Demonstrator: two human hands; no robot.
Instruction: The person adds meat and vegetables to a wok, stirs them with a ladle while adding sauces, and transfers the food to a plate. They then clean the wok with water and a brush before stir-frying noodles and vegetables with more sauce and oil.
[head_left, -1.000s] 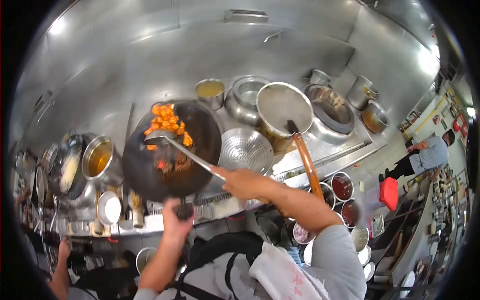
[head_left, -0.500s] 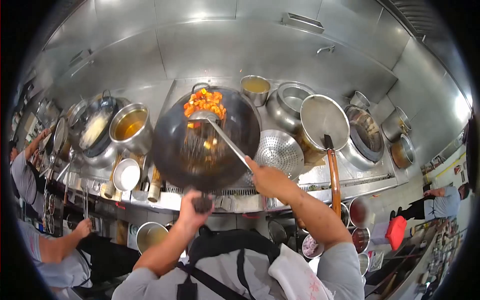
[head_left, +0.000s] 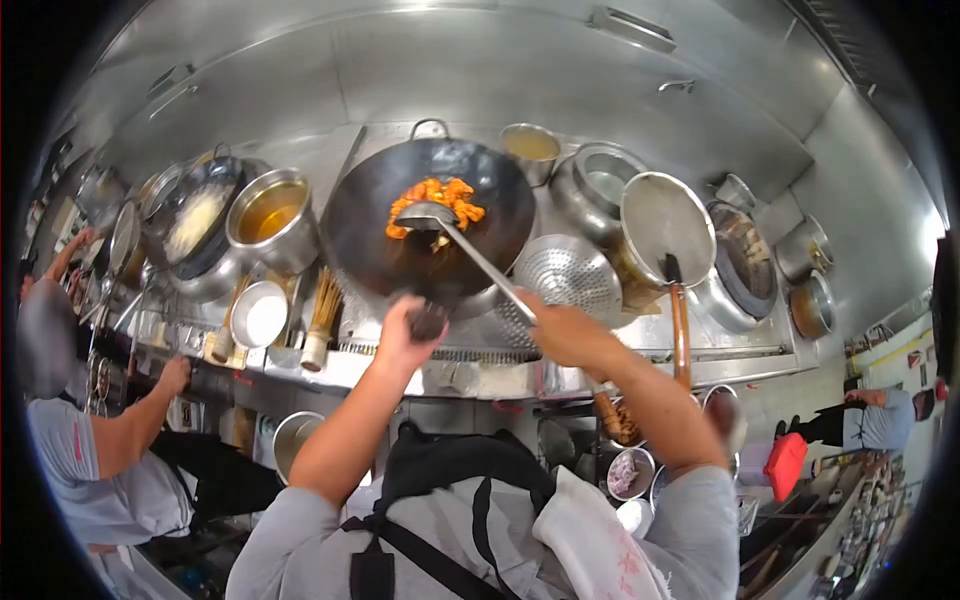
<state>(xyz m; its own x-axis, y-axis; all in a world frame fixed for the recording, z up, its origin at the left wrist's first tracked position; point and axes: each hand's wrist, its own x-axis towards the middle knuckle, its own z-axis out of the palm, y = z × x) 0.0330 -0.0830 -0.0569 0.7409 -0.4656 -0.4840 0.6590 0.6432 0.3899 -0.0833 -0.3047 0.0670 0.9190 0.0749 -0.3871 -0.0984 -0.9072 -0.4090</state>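
A large black wok (head_left: 360, 225) sits on the stove, with glossy orange pieces of food (head_left: 460, 198) gathered in its middle. My left hand (head_left: 398, 345) is closed round the wok's near handle (head_left: 428, 322), which has a dark, thick covering. In my right hand (head_left: 572, 332) is the shaft of a long metal ladle (head_left: 426, 214). The ladle's bowl is among the food, covering part of it, and its shaft slants across the wok's right side. To the right of the wok, below the ladle hand's reach, lies a perforated metal strainer (head_left: 570, 270).
Left of the wok stands a pot of amber liquid (head_left: 270, 210), with a white bowl (head_left: 262, 316) and a bamboo brush (head_left: 322, 315) nearer me. A wooden-handled sieve (head_left: 668, 228) is at right. A co-worker (head_left: 120, 450) stands close on my left.
The wok has come down from a tilt to sit more level, and the food has dropped from its far side to its middle. The ladle has followed the food; both grips remain.
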